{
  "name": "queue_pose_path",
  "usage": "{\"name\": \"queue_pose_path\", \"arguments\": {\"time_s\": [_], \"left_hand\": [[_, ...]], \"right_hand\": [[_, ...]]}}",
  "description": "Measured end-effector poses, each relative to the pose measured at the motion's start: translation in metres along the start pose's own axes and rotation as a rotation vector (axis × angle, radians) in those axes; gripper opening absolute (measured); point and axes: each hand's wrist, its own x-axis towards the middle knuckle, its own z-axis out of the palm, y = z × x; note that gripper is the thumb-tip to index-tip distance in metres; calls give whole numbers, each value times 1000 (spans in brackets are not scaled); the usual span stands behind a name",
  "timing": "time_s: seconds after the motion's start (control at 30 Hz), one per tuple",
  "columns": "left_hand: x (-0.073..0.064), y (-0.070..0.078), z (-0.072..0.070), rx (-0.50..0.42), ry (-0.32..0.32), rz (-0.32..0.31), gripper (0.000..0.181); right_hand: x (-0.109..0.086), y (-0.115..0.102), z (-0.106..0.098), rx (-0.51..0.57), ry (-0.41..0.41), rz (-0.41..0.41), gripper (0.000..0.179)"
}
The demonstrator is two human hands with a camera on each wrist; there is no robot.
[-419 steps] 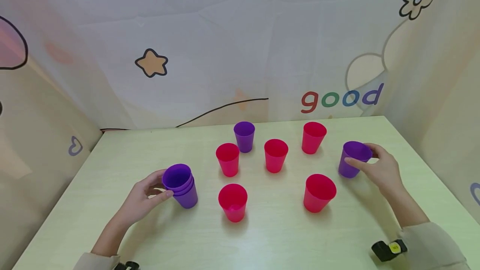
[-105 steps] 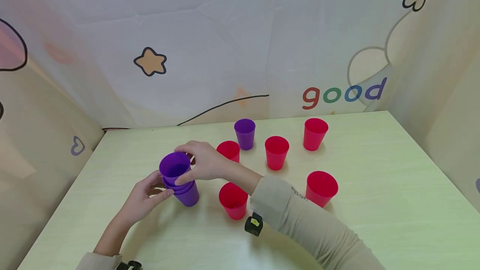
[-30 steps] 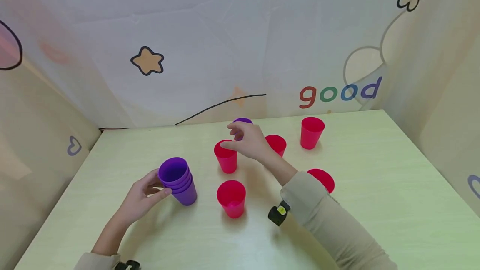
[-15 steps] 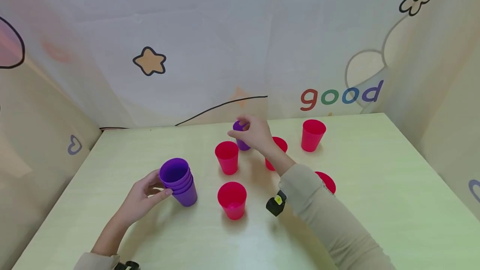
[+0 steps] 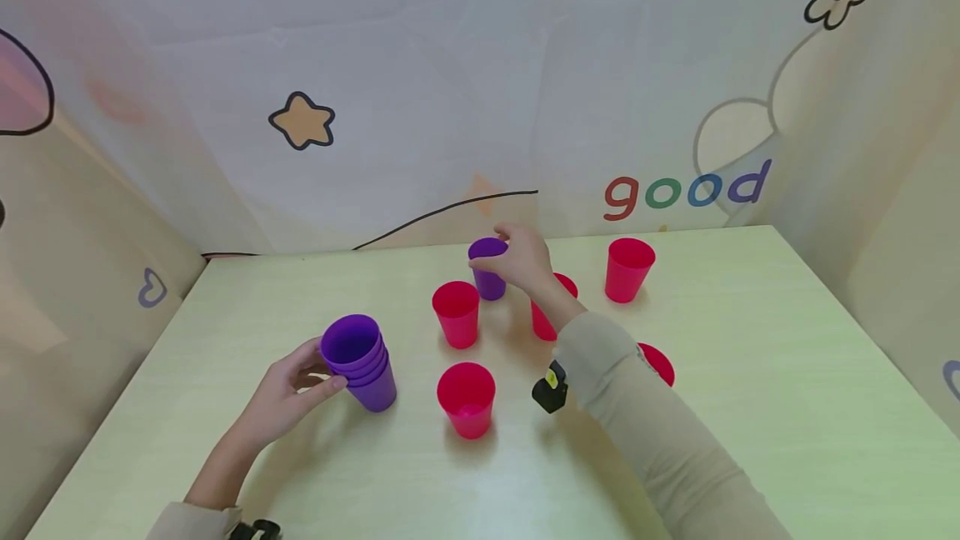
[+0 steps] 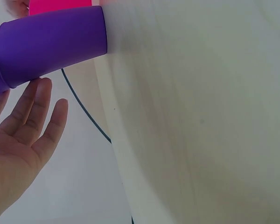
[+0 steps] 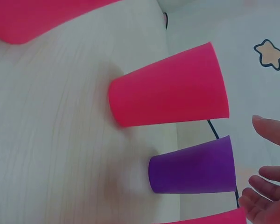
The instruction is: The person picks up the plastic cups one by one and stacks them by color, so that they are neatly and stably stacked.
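At the left of the head view my left hand (image 5: 288,386) steadies an upright stack of nested purple cups (image 5: 372,392), thumb on the near side and fingers behind. Three rims show on the stack. The left wrist view has the fingertips against the side of the purple stack (image 6: 56,39). Farther back, a single purple cup (image 5: 490,284) stands upright on the table. My right hand (image 5: 527,257) is over its right side, thumb crossing in front of the rim. From the right wrist view, the right hand (image 7: 270,193) has its fingers spread just beyond the purple cup's (image 7: 193,168) rim.
Upright red cups stand around: one left of the right hand (image 5: 457,319), a nearer red cup (image 5: 468,407), a red cup (image 5: 542,322) partly behind the right wrist, a red cup (image 5: 628,273) at the back right, and a red cup (image 5: 657,363) half hidden by the sleeve.
Earlier my right hand brought a purple cup from the right and nested it into the left stack. It then moved to the single purple cup at the back. The left hand stayed put.
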Motion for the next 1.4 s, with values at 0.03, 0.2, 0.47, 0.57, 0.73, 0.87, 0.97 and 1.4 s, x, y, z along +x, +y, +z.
{"name": "queue_pose_path", "arguments": {"time_s": [0.03, 0.2, 0.47, 0.57, 0.73, 0.87, 0.97, 1.4], "left_hand": [[0, 0, 0, 1, 0, -1, 44], [0, 0, -1, 0, 6, -3, 43], [1, 0, -1, -9, 3, 4, 44], [0, 0, -1, -10, -1, 0, 45], [0, -1, 0, -11, -5, -2, 45], [0, -1, -1, -8, 0, -4, 45], [0, -1, -1, -5, 2, -10, 44], [1, -1, -1, 0, 1, -11, 44]], "right_hand": [[1, 1, 0, -13, -7, 6, 65], [6, 3, 2, -53, -39, 15, 68], [11, 8, 7, -103, -39, 29, 68], [12, 9, 8, -112, -32, 47, 67], [13, 9, 10, -97, -34, 96, 64], [15, 11, 13, -107, -34, 99, 60], [16, 13, 16, -114, -21, 89, 57], [8, 9, 6, -30, -1, 58, 58]]}}
